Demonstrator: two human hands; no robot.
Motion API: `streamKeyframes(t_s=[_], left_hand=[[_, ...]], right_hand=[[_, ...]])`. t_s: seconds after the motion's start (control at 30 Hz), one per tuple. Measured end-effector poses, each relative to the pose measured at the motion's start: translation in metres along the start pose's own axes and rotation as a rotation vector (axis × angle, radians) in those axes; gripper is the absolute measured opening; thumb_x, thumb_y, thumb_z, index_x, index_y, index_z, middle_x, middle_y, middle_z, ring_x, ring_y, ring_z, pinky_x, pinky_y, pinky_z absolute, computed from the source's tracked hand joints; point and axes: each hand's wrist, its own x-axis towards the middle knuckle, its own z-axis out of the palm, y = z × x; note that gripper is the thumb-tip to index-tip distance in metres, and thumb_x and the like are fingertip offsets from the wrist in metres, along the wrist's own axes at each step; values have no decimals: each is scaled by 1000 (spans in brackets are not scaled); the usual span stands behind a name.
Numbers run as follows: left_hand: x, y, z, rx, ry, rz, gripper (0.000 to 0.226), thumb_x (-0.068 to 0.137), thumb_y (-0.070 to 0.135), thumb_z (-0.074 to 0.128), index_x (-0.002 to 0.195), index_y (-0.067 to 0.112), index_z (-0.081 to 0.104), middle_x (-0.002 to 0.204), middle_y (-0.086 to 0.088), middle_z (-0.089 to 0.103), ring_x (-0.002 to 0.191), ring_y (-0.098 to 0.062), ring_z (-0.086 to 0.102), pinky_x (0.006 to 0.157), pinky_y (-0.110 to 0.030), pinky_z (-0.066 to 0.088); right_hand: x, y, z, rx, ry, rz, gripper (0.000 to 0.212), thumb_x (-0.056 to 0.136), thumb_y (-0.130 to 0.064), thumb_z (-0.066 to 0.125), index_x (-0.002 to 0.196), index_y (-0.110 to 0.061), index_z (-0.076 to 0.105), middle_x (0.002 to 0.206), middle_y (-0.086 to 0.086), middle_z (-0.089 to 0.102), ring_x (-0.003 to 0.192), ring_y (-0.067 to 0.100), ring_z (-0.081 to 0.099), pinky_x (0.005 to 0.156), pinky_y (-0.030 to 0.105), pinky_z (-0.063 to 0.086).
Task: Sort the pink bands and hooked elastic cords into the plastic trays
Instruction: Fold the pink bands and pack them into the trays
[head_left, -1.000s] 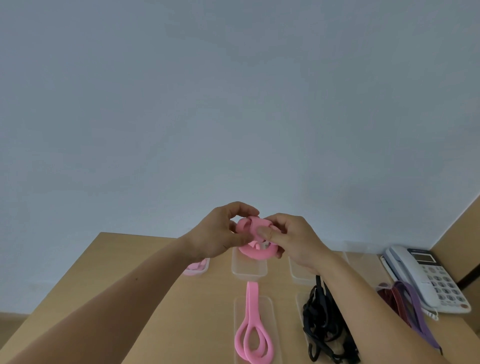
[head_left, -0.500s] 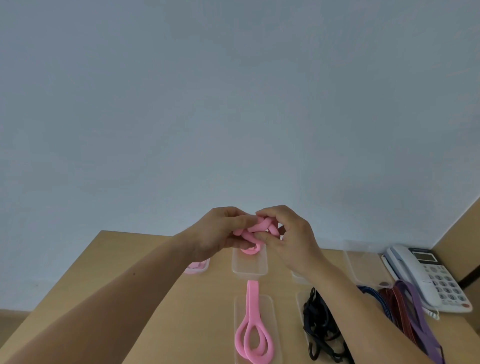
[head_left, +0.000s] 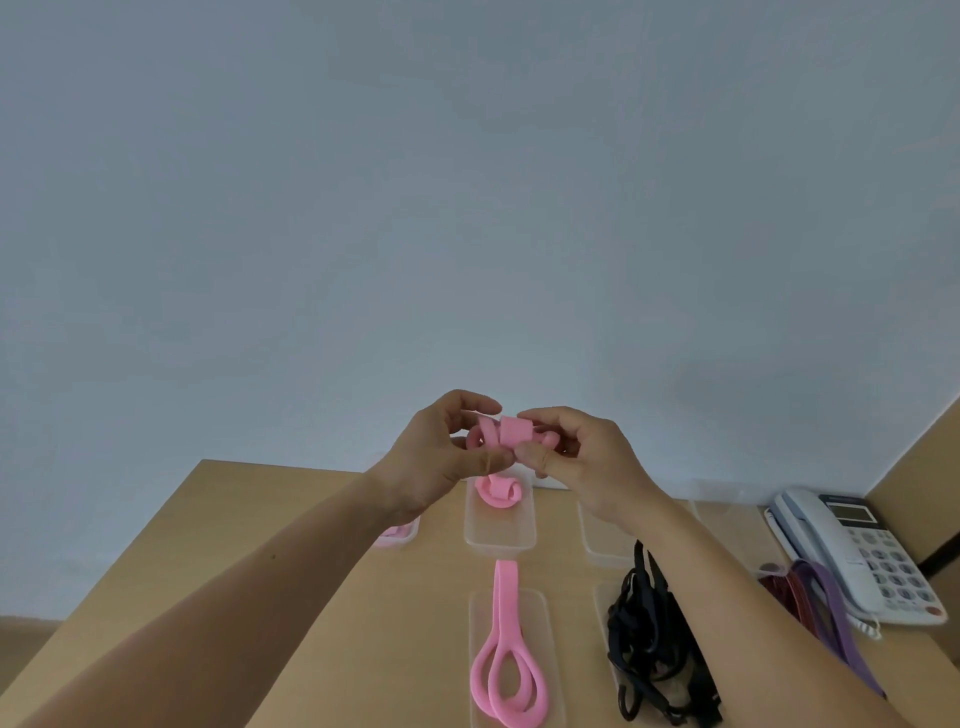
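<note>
Both hands, left hand (head_left: 441, 449) and right hand (head_left: 582, 454), pinch knotted pink band (head_left: 511, 434) at frame centre; keep coil tight; lower into centre tray (head_left: 500, 535).

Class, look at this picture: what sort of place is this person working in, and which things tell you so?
Probably an office: a wooden desk against a plain wall, with a corded desk phone at its right edge.
</note>
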Motion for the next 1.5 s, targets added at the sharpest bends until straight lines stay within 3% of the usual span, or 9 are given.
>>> streamKeyframes(t_s=[0.27, 0.43, 0.6, 0.83, 1.0, 1.1, 1.27, 1.4, 1.5], left_hand=[[-3, -12, -4, 81, 35, 106, 44, 66, 30, 87, 90, 10, 57, 91, -16, 67, 75, -30, 64, 79, -57, 53], [-2, -11, -18, 33, -126, 110, 26, 88, 18, 70, 110, 9, 59, 96, -14, 72, 89, -32, 72, 76, -34, 56], [2, -19, -17, 76, -78, 170, 11, 91, 9, 67, 97, 9, 57, 88, -12, 74, 85, -30, 72, 71, -30, 56], [3, -29, -9, 293, 14, 197, 13, 94, 20, 64, 99, 23, 53, 79, 8, 73, 75, -7, 69, 65, -17, 49], [9, -14, -18, 403, -173, 78, 63, 86, 44, 67, 140, 45, 34, 114, 11, 68, 98, -3, 66, 86, -21, 51], [12, -9, -11, 478, -246, 106, 42, 95, 32, 61, 128, 54, 50, 105, 16, 69, 88, -1, 64, 84, -22, 53], [10, -12, -14, 364, -118, 59, 41, 97, 21, 61, 137, 20, 56, 111, 1, 71, 86, -11, 68, 80, -29, 57], [6, -10, -16, 297, -141, 36, 41, 97, 22, 61, 137, 17, 56, 112, -2, 71, 86, -12, 68, 77, -29, 58], [5, -11, -19, 299, -192, 47, 34, 98, 23, 59, 132, 21, 61, 109, 2, 72, 89, -10, 67, 77, -26, 57]], right_hand=[[0, 4, 13, 187, 65, 83, 16, 84, -17, 76, 101, -16, 76, 80, 4, 74, 65, 14, 68, 61, 23, 53], [3, 2, 11, 324, 95, 158, 7, 82, -20, 78, 88, -18, 81, 66, 4, 68, 60, 17, 64, 54, 25, 52], [5, 3, 12, 376, 140, 196, 10, 85, -20, 74, 84, -12, 80, 62, 8, 62, 59, 22, 59, 53, 26, 51], [8, 8, 14, 308, 157, 177, 8, 85, -23, 75, 83, -18, 80, 65, 6, 67, 59, 20, 62, 55, 25, 52], [8, 9, 8, 144, 23, 134, 10, 85, -24, 76, 93, -19, 78, 76, 4, 73, 63, 15, 68, 58, 22, 52], [8, 11, 12, 140, 8, 157, 21, 84, -28, 77, 101, -17, 72, 83, 9, 73, 64, 19, 68, 58, 22, 53], [5, 20, 2, 332, 47, 140, 14, 96, -17, 62, 101, -7, 72, 95, 8, 75, 78, 26, 71, 69, 29, 57], [6, 26, 0, 273, 18, 139, 24, 93, -3, 62, 114, -12, 68, 87, 6, 75, 74, 21, 70, 67, 25, 56], [7, 29, 4, 362, -36, 170, 23, 93, -4, 61, 106, -17, 75, 88, 11, 73, 71, 20, 67, 65, 27, 54]])
